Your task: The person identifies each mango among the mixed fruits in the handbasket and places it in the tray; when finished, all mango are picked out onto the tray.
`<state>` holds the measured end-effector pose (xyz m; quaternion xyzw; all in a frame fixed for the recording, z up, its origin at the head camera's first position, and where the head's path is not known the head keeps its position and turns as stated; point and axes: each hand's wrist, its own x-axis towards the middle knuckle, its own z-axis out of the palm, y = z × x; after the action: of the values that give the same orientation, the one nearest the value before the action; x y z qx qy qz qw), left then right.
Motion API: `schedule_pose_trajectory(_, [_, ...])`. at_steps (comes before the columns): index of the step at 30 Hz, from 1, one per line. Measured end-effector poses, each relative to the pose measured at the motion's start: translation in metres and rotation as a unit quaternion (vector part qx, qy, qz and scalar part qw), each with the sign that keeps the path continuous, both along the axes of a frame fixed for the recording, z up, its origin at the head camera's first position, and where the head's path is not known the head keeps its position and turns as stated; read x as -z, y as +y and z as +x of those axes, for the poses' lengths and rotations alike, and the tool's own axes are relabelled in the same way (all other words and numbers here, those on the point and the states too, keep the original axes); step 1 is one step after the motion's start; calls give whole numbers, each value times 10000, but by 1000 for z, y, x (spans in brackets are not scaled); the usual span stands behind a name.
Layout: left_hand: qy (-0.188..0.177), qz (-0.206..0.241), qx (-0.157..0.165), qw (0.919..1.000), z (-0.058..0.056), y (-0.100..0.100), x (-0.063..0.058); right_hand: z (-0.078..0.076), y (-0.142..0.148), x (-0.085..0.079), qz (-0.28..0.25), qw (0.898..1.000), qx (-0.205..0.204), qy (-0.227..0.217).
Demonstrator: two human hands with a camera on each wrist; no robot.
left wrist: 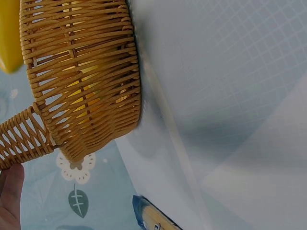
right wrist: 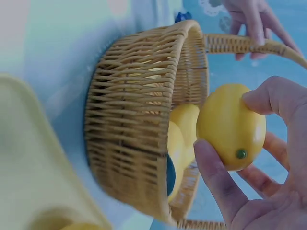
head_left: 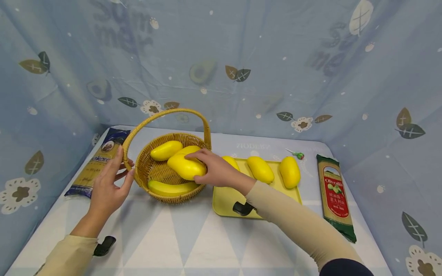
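My right hand [head_left: 219,168] holds a yellow mango [head_left: 186,166] over the right side of a round wicker basket [head_left: 143,168]. In the right wrist view thumb and fingers pinch the mango [right wrist: 230,127] around its sides, its green stem spot towards the camera. With thumb and fingers, my left hand [head_left: 112,186] grips the arched handle [head_left: 126,153] at its lower left end. Inside the basket lie a second mango [head_left: 166,150] at the back left, a banana [head_left: 172,188] along the front, and another yellow fruit [head_left: 191,150], partly hidden behind the held mango.
Right of the basket, a yellow tray [head_left: 224,203] bears several mangoes [head_left: 290,172], one partly behind my right hand. Pasta packs lie at the left [head_left: 103,161] and right [head_left: 334,195] table edges. A small lollipop [head_left: 298,155] lies behind the tray. A patterned curtain [head_left: 221,76] hangs behind.
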<state>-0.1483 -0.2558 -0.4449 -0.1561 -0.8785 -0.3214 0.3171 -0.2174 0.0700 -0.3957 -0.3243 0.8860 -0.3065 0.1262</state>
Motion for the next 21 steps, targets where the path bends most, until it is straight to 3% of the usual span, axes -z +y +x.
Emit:
schedule_pose_trajectory(8, [15,108,46,9999,0,-2,1,24,54,3,-635,9967,424,-273])
schedule_pose_trajectory(14, [104,166,190,9996,0,-1,0,42,93,12,-722,9939,734,-387])
schedule_pose_trajectory(21, [24,71,95,9999,0,-1,0,61,123,40,-561,9932,937,-401])
